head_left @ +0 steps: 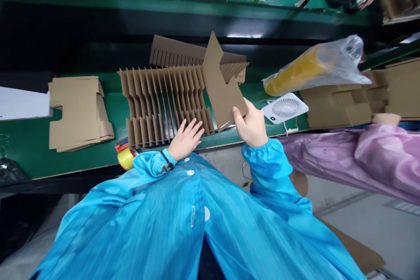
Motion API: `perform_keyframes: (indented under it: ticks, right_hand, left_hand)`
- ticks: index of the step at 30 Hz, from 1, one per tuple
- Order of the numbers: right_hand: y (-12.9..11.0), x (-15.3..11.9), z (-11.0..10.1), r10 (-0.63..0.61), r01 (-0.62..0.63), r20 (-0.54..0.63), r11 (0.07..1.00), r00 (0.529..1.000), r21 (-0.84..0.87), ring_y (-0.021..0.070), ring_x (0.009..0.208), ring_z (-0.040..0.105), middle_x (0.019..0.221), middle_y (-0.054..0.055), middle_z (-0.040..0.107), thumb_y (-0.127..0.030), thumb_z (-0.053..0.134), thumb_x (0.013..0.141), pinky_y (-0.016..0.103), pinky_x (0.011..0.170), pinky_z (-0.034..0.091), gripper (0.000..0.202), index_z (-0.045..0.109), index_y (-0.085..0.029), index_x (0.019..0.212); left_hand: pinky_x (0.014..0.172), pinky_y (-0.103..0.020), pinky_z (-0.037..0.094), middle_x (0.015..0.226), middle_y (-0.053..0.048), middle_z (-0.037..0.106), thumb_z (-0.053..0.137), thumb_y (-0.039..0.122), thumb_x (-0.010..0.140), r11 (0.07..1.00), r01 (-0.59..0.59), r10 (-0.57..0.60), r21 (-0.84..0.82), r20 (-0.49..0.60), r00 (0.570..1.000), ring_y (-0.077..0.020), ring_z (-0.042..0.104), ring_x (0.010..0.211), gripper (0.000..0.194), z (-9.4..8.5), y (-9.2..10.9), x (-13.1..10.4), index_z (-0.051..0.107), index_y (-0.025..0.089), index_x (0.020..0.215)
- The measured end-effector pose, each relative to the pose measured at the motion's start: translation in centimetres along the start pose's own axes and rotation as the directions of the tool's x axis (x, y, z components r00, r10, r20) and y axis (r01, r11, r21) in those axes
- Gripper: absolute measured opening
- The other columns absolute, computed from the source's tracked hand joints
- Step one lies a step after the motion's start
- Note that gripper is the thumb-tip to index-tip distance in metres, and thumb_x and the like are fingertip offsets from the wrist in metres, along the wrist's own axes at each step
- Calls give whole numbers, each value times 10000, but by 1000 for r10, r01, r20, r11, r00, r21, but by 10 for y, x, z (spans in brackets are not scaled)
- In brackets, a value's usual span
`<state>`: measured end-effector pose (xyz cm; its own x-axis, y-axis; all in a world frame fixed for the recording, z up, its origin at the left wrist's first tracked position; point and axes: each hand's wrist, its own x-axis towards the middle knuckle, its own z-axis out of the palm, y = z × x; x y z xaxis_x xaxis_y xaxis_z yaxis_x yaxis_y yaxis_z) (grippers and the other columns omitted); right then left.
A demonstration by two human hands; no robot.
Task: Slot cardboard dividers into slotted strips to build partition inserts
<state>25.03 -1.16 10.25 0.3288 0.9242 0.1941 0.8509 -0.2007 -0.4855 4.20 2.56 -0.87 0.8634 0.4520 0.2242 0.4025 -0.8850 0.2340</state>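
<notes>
My right hand (252,123) pinches the lower right corner of a notched cardboard divider (225,96), which is tilted at the right end of a slotted cardboard partition (164,100). Several upright dividers stand in a row in that partition, with gaps between them. Fingers spread, my left hand (186,139) rests at the near edge of the partition and holds nothing. Behind the row lies a long slotted cardboard strip (179,52), partly covered by the raised divider.
To the left lies a stack of flat cardboard pieces (77,113), near a yellow tape roll (125,158). A white fan (285,108) and a yellow roll in clear plastic (302,70) are at the right. A person's pink sleeve (377,153) reaches in beside more cardboard (337,105).
</notes>
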Motion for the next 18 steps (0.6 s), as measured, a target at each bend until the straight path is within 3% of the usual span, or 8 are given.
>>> perform_keyframes:
  ticks: [13,18]
  right_hand:
    - [5,5,-3,-62,64,47,997,997,-49,295,957,675,1067,99,716,-328,452,878,431,824,539,391,603,-192,1212]
    - [11,-5,8,-47,48,65,998,997,-28,279,908,692,1044,104,725,-328,436,880,406,800,549,432,572,-164,1255]
  left_hand:
    - [1109,-601,297,1414,-172,469,527,264,926,1000,-4,4,3,1,1000,-348,383,1352,397,2,-1,0,561,113,1292]
    - [1108,-603,298,1415,-175,467,535,261,922,1000,-6,6,0,-6,1000,-348,383,1352,398,3,-1,-1,562,112,1290]
